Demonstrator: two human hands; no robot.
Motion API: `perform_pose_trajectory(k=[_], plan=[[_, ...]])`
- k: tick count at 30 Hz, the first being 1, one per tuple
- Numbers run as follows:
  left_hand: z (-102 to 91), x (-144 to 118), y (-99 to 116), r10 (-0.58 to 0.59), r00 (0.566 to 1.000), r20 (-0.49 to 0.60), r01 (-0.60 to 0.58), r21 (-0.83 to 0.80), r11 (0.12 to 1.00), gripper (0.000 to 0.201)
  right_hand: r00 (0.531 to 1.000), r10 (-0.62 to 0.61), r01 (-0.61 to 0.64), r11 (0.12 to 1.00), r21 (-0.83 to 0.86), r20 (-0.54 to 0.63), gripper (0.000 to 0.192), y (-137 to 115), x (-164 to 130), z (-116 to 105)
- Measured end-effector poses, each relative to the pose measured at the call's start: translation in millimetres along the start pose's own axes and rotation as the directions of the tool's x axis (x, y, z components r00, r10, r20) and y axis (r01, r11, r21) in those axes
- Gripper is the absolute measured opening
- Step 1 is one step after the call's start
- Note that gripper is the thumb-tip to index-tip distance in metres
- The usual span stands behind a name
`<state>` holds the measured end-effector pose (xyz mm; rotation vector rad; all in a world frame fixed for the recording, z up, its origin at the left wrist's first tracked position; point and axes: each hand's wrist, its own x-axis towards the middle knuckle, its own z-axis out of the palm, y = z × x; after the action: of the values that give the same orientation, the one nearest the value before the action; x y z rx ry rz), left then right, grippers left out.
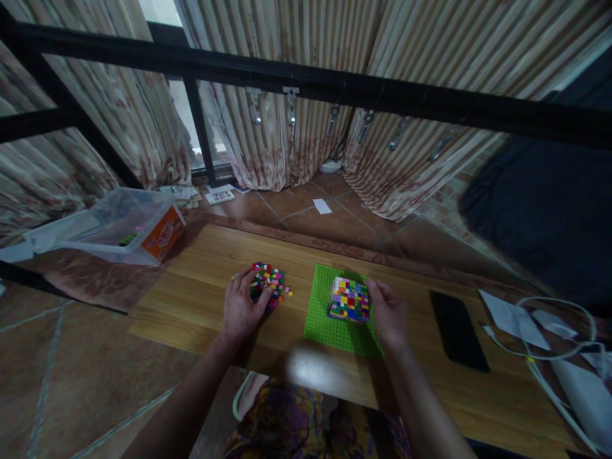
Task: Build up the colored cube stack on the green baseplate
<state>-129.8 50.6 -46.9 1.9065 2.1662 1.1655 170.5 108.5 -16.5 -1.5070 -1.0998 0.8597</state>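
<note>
A loose pile of small multicoloured toy bricks (271, 280) lies on the wooden table. My left hand (243, 305) rests at the pile's left side, its thumb and fingers apart and curved around the bricks. To the right is a green baseplate (318, 319). On or just above it sits a block built of many coloured toy bricks (349, 298); I cannot tell whether it touches the plate. My right hand (388, 311) is closed at the block's right edge, fingertips against it and partly hidden.
A black phone-like slab (459, 330) lies on the table (191, 287) at right, near white cables (540, 354) and papers. A clear plastic bin (129, 223) with an orange label stands at left. A black metal bar (306, 76) crosses ahead, before striped curtains.
</note>
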Motion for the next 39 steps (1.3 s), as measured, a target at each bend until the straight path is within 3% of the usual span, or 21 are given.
perform_pose_trajectory(k=[3,5,9,11,13,18,23,26,30,34,37,39], plan=[[0.2,0.3,-0.3,0.000,1.000,-0.013,0.000,-0.014,1.000,0.044,0.985,-0.162,0.157,0.984,-0.084,-0.056,0.037,-15.5,-16.7,1.8],[0.0,0.7,-0.3,-0.003,1.000,-0.013,0.002,-0.032,1.000,0.042,0.956,-0.294,0.287,0.946,-0.153,-0.022,0.031,-28.7,-31.8,8.3],[-1.1,0.7,-0.6,-0.024,1.000,-0.010,0.023,-0.089,0.996,0.037,0.854,-0.433,0.485,0.863,-0.142,0.290,0.022,-43.3,-59.8,36.0],[-1.4,0.1,-1.2,-0.046,0.999,-0.008,0.044,-0.108,0.993,0.036,0.785,-0.436,0.547,0.821,-0.162,0.440,0.022,-40.8,-68.9,55.0],[-1.2,-0.7,-2.3,-0.069,0.998,-0.006,0.068,-0.127,0.990,0.034,0.750,-0.408,0.584,0.778,-0.232,0.520,0.023,-33.9,-73.5,74.2],[0.0,-1.9,-5.0,-0.101,0.995,-0.016,0.097,-0.167,0.981,0.032,0.761,-0.300,0.597,0.671,-0.439,0.576,0.022,-17.5,-69.0,108.3],[-0.8,-1.1,-4.3,-0.136,0.991,-0.007,0.132,-0.175,0.976,0.032,0.754,-0.276,0.616,0.614,-0.493,0.596,0.019,-13.1,-63.5,119.7],[-2.7,-0.9,-3.4,-0.169,0.985,-0.018,0.161,-0.209,0.964,0.031,0.757,-0.283,0.599,0.661,-0.452,0.589,0.021,-16.0,-69.2,115.3],[-6.1,-1.7,-3.7,-0.217,0.975,-0.041,0.196,-0.290,0.937,0.032,0.769,-0.262,0.475,0.845,-0.246,0.583,0.018,-29.0,-82.7,88.0],[-7.9,-1.8,-4.2,-0.231,0.972,-0.038,0.208,-0.317,0.925,0.034,0.865,-0.202,0.289,0.949,-0.128,0.459,0.018,-40.0,-81.6,42.3],[-7.3,-0.8,-4.7,-0.232,0.972,-0.029,0.211,-0.313,0.926,0.035,0.937,-0.184,0.242,0.955,-0.172,0.297,0.025,-38.5,-64.4,10.6],[-6.6,-0.2,-5.2,-0.233,0.972,-0.030,0.213,-0.305,0.928,0.035,0.958,-0.194,0.246,0.934,-0.259,0.212,0.029,-34.3,-49.4,-3.4]])
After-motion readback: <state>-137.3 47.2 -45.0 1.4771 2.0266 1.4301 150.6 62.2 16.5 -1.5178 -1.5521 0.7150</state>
